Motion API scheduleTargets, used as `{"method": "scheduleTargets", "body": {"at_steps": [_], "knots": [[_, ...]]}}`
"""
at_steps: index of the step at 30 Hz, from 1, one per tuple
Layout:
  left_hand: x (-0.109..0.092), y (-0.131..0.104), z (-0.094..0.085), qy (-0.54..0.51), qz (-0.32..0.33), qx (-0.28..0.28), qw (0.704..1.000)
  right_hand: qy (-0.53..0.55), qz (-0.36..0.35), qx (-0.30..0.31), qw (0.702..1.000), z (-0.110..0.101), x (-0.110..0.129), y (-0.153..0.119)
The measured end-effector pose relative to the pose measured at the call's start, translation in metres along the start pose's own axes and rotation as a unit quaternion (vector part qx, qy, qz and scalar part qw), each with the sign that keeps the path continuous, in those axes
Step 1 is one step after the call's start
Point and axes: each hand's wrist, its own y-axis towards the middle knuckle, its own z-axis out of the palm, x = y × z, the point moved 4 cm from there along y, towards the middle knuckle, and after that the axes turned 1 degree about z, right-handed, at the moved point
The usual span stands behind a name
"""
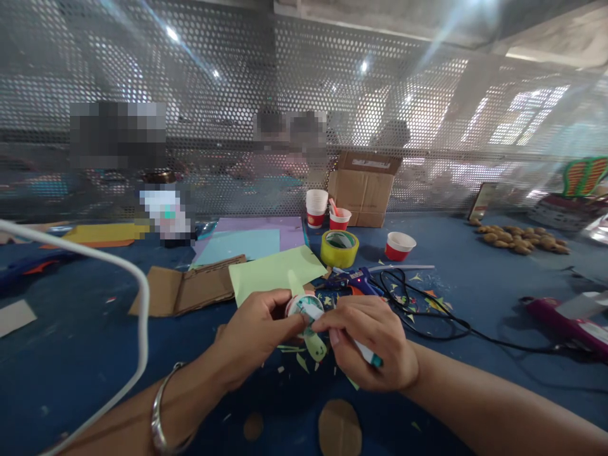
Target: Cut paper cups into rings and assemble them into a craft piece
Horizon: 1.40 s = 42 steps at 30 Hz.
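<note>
Cup: sits in the left hand (256, 332), low over the middle of the counter (275, 396); the cup (292, 308) turns its round face up, with green marks on it.
Pen: the white pen (313, 311) slants across that face, its teal end toward the right wrist.
Marking: best done with the cup braced and the pen light; turning the cup rather than bending the wrist should keep lines even, and fingers clear of fresh ink should avoid smears.
Paper face: the green paper face (315, 348) juts from the cup's near side, so it probably needs care against bending; a green strip (295, 282) stands out opposite.
Left hand: curled, pinching the cup between thumb and fingers.
Right hand: the right hand (368, 335) is closed round the pen in a writing grip, fingertips near the cup.
Scraps: green scraps (302, 363) lie just below the cup.
</note>
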Motion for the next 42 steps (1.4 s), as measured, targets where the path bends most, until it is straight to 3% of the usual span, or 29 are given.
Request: {"method": "scheduleTargets", "body": {"at_steps": [5,9,20,25,32,42], "knots": [[0.004,0.001,0.0,-0.023,0.001,-0.004,1.0,-0.013,0.003,-0.006,1.0,-0.001,-0.001,0.0],[0.002,0.001,-0.002,-0.043,0.023,-0.04,0.998,0.0,0.006,-0.004,1.0,-0.001,-0.004,-0.002],[0.003,0.001,-0.008,-0.003,0.064,-0.072,0.995,-0.023,0.018,-0.013,0.999,-0.002,-0.004,-0.004],[0.006,0.002,-0.005,0.003,0.055,-0.041,0.998,-0.024,0.01,-0.016,1.0,-0.002,-0.002,-0.002],[0.004,-0.001,-0.006,-0.031,0.031,-0.078,0.996,-0.03,0.013,-0.013,0.999,-0.002,-0.004,-0.004],[0.011,0.003,-0.008,-0.092,-0.002,-0.056,0.994,-0.047,0.01,-0.01,0.999,-0.001,-0.004,-0.004]]}}
